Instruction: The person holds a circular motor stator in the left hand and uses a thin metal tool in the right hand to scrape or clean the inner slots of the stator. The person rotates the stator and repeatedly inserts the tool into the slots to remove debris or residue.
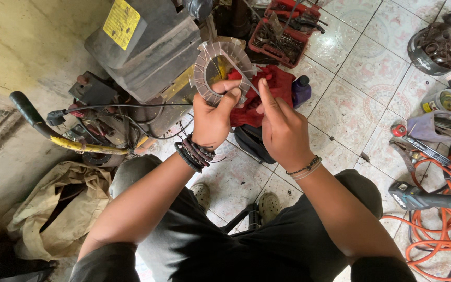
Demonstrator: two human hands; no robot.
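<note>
- The left hand [211,117] grips the lower rim of a toothed metal ring [220,70], a stator core, held upright just above it.
- The right hand [283,128] pinches a thin metal pick [244,73], whose long axis slants up-left across the ring's opening.
- Farther, a red tool tray [283,31] holds sockets and bits; a dark tub [439,47] holds metal parts.

Soft, even daylight falls on my left hand [212,117] and right hand [283,130] — no hard shadows, only faint shade under my forearms. The glossy patterned white floor tiles [364,73] right of my hands shine mildly. Focus is sharp; edges bow outward — wide-lens distortion.
</note>
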